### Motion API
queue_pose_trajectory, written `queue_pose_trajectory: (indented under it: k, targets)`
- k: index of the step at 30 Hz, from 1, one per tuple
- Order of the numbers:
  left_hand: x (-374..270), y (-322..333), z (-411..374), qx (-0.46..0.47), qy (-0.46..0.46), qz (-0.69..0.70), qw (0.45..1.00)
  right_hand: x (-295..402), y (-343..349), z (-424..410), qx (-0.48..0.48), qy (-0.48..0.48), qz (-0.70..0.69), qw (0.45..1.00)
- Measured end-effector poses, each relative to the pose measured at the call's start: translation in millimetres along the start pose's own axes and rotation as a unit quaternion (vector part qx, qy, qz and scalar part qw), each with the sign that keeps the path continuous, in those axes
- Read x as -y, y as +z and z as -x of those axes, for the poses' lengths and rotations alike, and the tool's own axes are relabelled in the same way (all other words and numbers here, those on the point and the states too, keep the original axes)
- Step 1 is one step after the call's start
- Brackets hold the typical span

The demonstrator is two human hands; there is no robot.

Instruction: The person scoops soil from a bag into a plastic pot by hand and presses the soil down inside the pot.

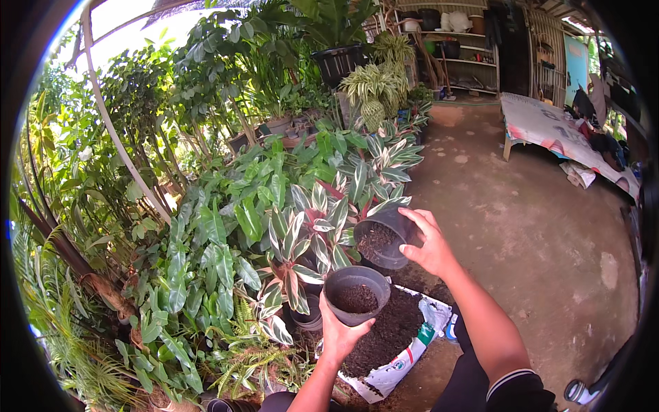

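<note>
My left hand (340,332) grips a black plastic plant pot (358,296) with some dark soil inside, held above an opened white sack (406,360) of potting soil (383,335). Higher and to the right, my right hand (432,242) holds a second black plastic pot (386,237) by its side; it is tilted, its mouth facing left, and soil lies within. Striped-leaf plants (314,232) with pink and cream edges stand just behind and left of the pots.
Nested pots (309,319) sit beside the sack, and more dark pots (226,405) lie at the bottom edge. Dense leafy plants (221,262) fill the left. A low covered table (556,129) stands on the concrete floor (515,221) at right, with shelves (463,62) behind.
</note>
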State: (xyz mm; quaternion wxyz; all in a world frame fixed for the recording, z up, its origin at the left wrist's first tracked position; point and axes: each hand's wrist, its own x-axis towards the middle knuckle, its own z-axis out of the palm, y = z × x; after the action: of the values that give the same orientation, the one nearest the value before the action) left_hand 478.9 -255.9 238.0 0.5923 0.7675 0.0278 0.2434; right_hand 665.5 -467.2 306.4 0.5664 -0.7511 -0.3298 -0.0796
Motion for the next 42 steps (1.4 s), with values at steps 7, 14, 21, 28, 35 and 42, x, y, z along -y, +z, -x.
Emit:
queue_pose_trajectory:
  k: [7,14,21,28,35,42]
  targets:
    - [16,12,1,-0.005,0.029,0.017,0.999,50,9,21,0.058,-0.085,0.089,0.991]
    - [5,14,7,-0.012,0.008,-0.002,1.0,61,6,29,0.128,-0.157,0.079,0.976]
    - [18,5,14,-0.014,-0.035,0.0,0.999,72,14,38,0.1,-0.259,0.08,0.957]
    - [6,5,12,-0.011,0.072,-0.097,0.993,54,17,30,0.008,-0.239,0.044,0.97]
    - [-3,1,15,-0.153,0.028,0.008,0.988,17,11,16,-0.155,-0.05,-0.18,0.97]
    - [-10,-16,14,-0.163,0.056,-0.041,0.984,-43,6,18,-0.101,0.152,-0.014,0.983]
